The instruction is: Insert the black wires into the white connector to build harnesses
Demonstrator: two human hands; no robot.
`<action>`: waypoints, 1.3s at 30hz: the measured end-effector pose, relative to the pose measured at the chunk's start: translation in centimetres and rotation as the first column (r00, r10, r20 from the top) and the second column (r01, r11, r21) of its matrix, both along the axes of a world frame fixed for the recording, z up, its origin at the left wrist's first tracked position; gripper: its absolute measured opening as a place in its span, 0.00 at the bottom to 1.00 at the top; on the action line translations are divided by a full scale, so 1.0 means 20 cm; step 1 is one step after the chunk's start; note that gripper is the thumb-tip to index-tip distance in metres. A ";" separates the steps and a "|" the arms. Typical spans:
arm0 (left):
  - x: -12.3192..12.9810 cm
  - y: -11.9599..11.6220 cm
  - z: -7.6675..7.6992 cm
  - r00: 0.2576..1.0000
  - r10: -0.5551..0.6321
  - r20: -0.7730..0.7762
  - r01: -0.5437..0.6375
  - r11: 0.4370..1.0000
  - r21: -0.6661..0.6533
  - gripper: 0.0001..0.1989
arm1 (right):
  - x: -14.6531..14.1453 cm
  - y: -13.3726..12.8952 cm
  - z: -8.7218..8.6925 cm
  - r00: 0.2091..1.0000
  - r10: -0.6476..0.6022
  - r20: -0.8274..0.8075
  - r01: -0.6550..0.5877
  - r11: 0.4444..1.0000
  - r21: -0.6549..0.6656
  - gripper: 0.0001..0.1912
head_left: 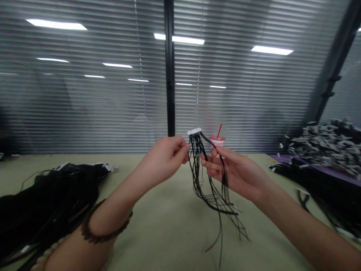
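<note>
A bundle of thin black wires (210, 195) hangs in the air from a white connector (194, 131), its lower ends loose and spread. At the left of the connector, my left hand (169, 156) is closed, thumb and forefinger pinched on a black wire at the bundle's side. On the other side, my right hand (237, 169) holds some of the wires between thumb and fingers, with the strands draping over it. Another small white piece (234, 207) shows near the lower ends of the wires.
Piles of black wire harnesses lie on the table at the left (56, 199) and right (316, 192). A heap of white-tipped wires (329, 146) sits on purple material at the back right. A red-and-white cup (217, 141) with a straw stands behind my right hand.
</note>
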State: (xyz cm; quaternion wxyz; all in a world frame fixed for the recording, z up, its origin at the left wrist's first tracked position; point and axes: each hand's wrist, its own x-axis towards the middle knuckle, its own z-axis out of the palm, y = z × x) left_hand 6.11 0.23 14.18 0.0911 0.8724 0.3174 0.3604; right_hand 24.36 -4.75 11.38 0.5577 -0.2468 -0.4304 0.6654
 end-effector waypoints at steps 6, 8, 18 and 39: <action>0.00 0.02 -0.01 0.997 -0.054 0.046 0.056 0.997 -0.056 0.10 | 0.02 0.02 0.02 0.997 -0.063 -0.049 0.065 0.997 0.039 0.06; 0.02 0.03 -0.03 0.991 -0.103 0.088 0.108 0.992 -0.062 0.09 | 0.02 0.02 0.02 0.998 -0.037 -0.053 0.039 0.999 0.038 0.06; 0.06 0.05 -0.06 0.995 -0.070 0.077 0.065 0.996 0.069 0.11 | 0.01 0.00 0.02 1.000 -0.002 -0.022 0.003 1.000 0.027 0.06; -0.06 0.00 0.05 0.877 -0.294 0.379 0.451 0.778 -0.438 0.15 | 0.03 0.01 0.02 0.998 -0.070 -0.005 0.070 0.997 0.022 0.05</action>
